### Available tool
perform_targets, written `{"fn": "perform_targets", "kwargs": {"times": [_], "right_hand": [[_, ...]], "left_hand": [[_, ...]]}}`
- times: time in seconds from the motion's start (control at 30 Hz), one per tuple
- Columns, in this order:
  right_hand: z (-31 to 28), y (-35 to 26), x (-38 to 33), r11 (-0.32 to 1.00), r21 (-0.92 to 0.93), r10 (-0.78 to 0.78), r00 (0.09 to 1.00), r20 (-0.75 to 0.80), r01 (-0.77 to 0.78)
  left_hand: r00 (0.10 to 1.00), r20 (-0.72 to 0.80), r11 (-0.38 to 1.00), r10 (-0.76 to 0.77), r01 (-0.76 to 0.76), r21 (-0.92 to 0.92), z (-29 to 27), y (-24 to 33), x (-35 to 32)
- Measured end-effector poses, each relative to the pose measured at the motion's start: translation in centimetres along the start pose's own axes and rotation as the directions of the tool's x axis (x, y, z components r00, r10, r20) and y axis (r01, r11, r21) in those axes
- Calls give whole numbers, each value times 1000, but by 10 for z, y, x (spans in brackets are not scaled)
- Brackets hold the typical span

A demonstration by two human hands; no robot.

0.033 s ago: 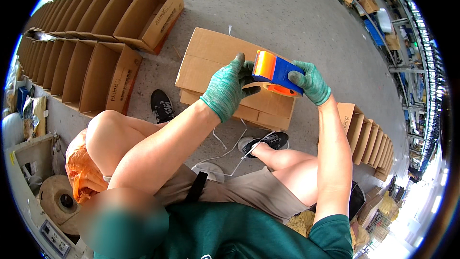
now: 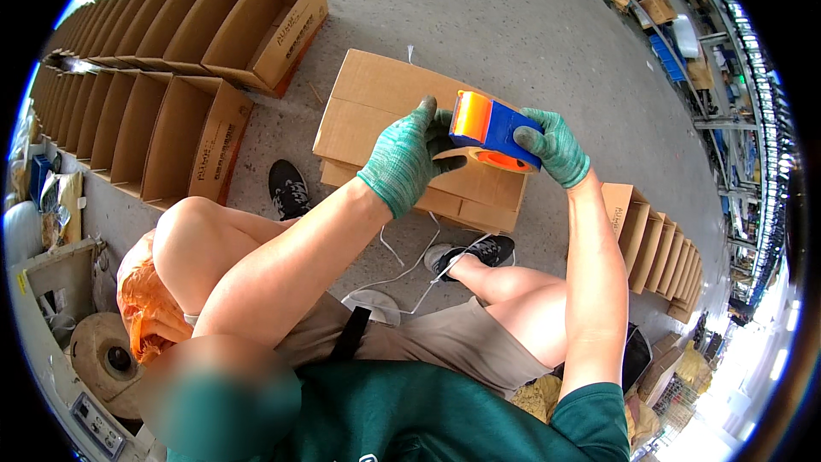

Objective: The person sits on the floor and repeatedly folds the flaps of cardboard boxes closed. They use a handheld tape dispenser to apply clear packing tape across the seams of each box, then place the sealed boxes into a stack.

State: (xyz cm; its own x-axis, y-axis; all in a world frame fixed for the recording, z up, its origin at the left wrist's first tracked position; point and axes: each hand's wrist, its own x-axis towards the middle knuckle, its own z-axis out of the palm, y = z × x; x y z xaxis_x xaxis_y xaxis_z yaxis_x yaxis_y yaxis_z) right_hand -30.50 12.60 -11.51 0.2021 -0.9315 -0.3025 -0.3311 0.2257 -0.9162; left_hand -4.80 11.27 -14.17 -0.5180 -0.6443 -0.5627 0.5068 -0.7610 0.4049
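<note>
My right hand, in a green knitted glove, grips the end of a blue and orange tape dispenser. My left hand, gloved alike with dark fingertips, is beside the dispenser's orange end. Its fingers close on the loose end of the packing tape coming off the roll; part of this grip is hidden. Underneath both hands lie flat brown cardboard cartons, stacked on the floor between my feet.
Two long rows of open cardboard boxes stand at the left, another row at the right. White cord trails near my shoes. A strapping machine sits at lower left, and loaded shelving lines the far right.
</note>
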Motion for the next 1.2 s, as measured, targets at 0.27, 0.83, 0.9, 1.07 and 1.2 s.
{"fn": "perform_targets", "kwargs": {"times": [0.27,0.83,0.9,1.07,1.2], "right_hand": [[2,-5,0,997,67,36,999,-12,-35],[15,21,3,755,655,41,997,-71,16],[13,24,3,713,701,34,998,-62,19],[7,35,6,739,674,22,1000,-19,-3],[12,34,9,707,707,5,1000,17,-15]], "left_hand": [[949,293,882,112,-231,411,-9,-1,-5],[903,48,822,426,-408,398,38,-26,34],[899,210,868,385,-430,249,31,-22,45],[916,308,944,256,-306,124,20,-16,54],[916,340,968,215,-246,51,14,-13,62]]}}
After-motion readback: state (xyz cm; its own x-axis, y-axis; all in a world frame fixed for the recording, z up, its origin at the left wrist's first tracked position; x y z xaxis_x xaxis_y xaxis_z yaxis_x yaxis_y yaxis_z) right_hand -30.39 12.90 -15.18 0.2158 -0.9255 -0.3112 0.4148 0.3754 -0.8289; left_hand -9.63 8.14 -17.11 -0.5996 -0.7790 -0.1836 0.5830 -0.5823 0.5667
